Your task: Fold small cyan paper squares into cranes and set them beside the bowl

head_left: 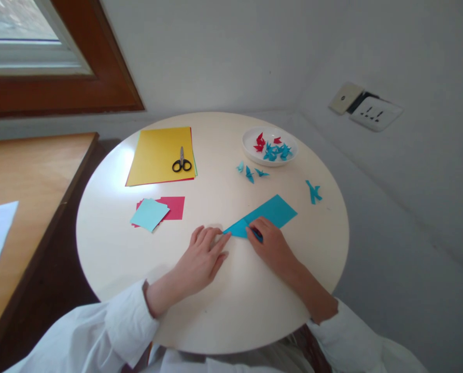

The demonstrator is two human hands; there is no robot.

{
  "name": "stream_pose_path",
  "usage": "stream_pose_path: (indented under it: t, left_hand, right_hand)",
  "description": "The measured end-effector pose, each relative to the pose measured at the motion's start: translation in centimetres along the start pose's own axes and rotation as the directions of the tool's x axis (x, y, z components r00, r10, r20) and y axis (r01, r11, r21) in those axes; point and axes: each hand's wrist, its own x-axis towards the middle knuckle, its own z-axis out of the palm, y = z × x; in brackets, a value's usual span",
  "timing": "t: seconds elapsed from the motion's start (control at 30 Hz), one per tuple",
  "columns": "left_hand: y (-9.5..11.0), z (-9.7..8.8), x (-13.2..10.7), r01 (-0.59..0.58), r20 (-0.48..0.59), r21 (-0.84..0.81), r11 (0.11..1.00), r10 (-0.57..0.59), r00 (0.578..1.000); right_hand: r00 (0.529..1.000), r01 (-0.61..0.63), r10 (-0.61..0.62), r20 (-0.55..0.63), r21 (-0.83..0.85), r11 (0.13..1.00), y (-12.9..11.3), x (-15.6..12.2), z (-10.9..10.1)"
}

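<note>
A sheet of blue paper (272, 211), folded over at its left end into a slanting point, lies flat in the middle of the round table. My left hand (206, 254) rests at that pointed end, fingers stretched out, fingertips touching the paper. Over the paper's near edge, my right hand (270, 243) is closed, thumb and fingers together. Something small and dark blue shows under its fingers; its kind is mostly hidden. Beyond the paper lie small folded paper cranes (249, 174), and more sit in a white dish (248, 153).
Black-handled scissors (182, 161) lie on a stack of coloured paper, yellow sheet (153, 150) on top. Nearer me are small pale-blue squares (150, 214) over red ones (176, 208). Blue paper strips (313, 192) lie at the right. A wooden desk (32, 171) stands left; walls adjoin the table.
</note>
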Motion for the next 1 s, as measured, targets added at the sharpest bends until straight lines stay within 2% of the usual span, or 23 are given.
stream_pose_path:
  t: [0.77, 1.0]
  left_hand:
    - [0.23, -0.12, 0.05, 0.029, 0.038, 0.043, 0.999, -0.030, 0.999]
    - [0.41, -0.29, 0.05, 0.018, 0.062, 0.067, 0.998, -0.022, 0.998]
  right_hand:
    - [0.999, -0.034, 0.033, -0.015, -0.046, 0.998, 0.10, 0.13, 0.13]
    - [0.997, -0.076, 0.076, -0.025, -0.012, 0.997, 0.04, 0.09, 0.18]
